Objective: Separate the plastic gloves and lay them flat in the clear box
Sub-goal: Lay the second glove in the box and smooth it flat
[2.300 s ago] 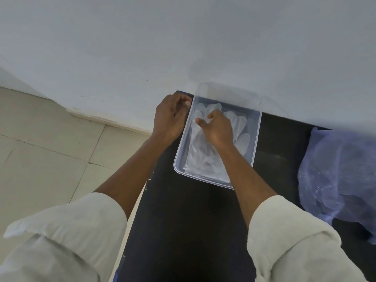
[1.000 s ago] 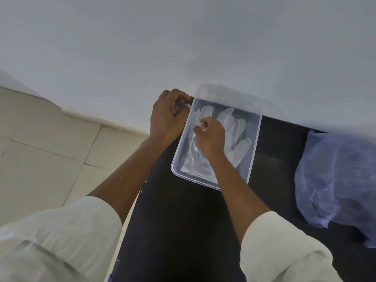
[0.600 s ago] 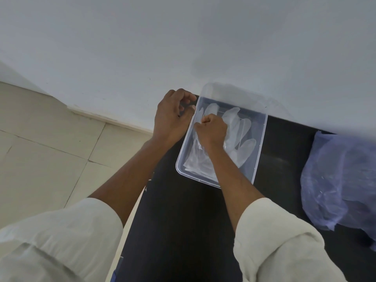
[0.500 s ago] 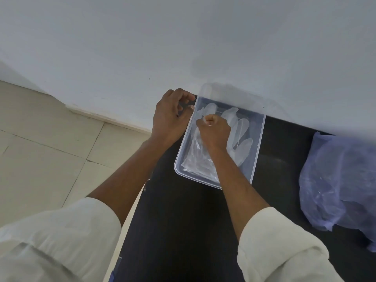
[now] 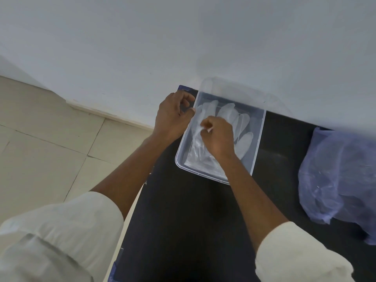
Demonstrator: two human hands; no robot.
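Observation:
A clear plastic box [image 5: 258, 143] stands at the far left corner of a black table, against the wall. Thin, see-through plastic gloves [image 5: 241, 127] lie flat inside it, their fingers pointing toward the wall. My right hand [image 5: 217, 137] is inside the box, its fingers pinched on a fold of glove plastic near the left side. My left hand [image 5: 173, 117] sits at the box's left rim, thumb and fingers curled against the edge. The wrist ends of the gloves are partly hidden under my right forearm.
A crumpled bluish plastic bag [image 5: 341, 178] lies on the black table [image 5: 193, 220] at the right. The white wall rises right behind the box. The table's left edge drops to a tiled floor [image 5: 40, 149]. White sleeves cover both upper arms.
My right hand has gone from pressing flat on the gloves to pinching a fold of glove plastic and drawing it slightly toward me. My left hand stays at the box's left rim.

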